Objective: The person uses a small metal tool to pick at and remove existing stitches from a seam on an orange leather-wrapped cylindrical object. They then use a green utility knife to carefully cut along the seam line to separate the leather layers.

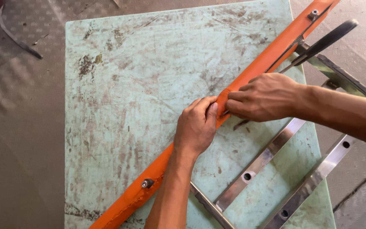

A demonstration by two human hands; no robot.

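Head view shows your left hand (196, 125) and right hand (264, 96) both pinching the orange strip (250, 70) lying diagonally across the worn green worktop (119, 106), so a slack pinch could let the covering wrinkle or slip off the metal frame (259, 163).

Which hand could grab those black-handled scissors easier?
Probably the right hand. The scissors lie just past it, up along the orange-wrapped bar, on the same side as that arm. The left hand pinches the orange cover lower down, farther off, and would have to cross the right hand.
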